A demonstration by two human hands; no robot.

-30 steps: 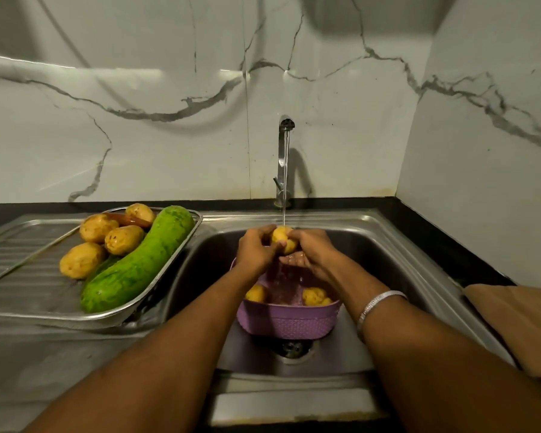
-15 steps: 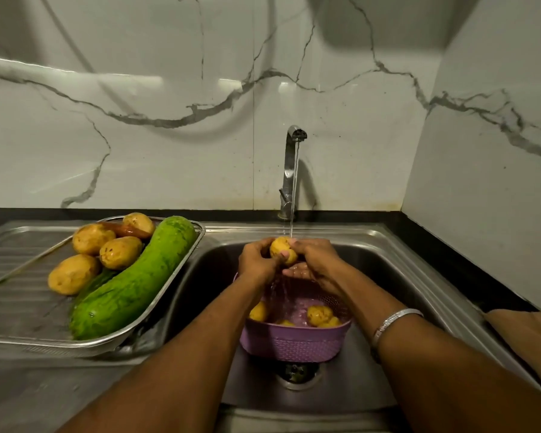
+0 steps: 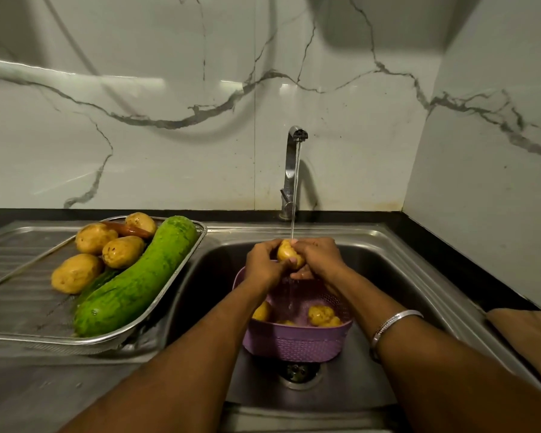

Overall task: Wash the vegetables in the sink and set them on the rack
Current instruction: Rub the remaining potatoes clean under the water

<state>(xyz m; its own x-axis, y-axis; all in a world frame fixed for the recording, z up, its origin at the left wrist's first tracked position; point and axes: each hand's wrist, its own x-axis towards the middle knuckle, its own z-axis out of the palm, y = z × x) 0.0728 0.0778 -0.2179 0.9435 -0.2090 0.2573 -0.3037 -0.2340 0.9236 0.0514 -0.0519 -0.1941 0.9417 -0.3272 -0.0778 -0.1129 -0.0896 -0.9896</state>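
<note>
Still rubbing one small yellow potato (image 3: 290, 258) under tap water, left hand (image 3: 263, 267) and right hand (image 3: 319, 258) curled around it; washed vegetables fill steel rack (image 3: 181, 270), potatoes remain in purple basket (image 3: 297, 343).

From my remote seat, the small yellow potato (image 3: 289, 254) under the stream shows only its middle; my left hand (image 3: 263, 266) and right hand (image 3: 319, 257) cover both ends. The purple perforated plastic basket (image 3: 294, 342) hides part of its potatoes. The brown cloth (image 3: 525, 335) runs off frame at right.
</note>
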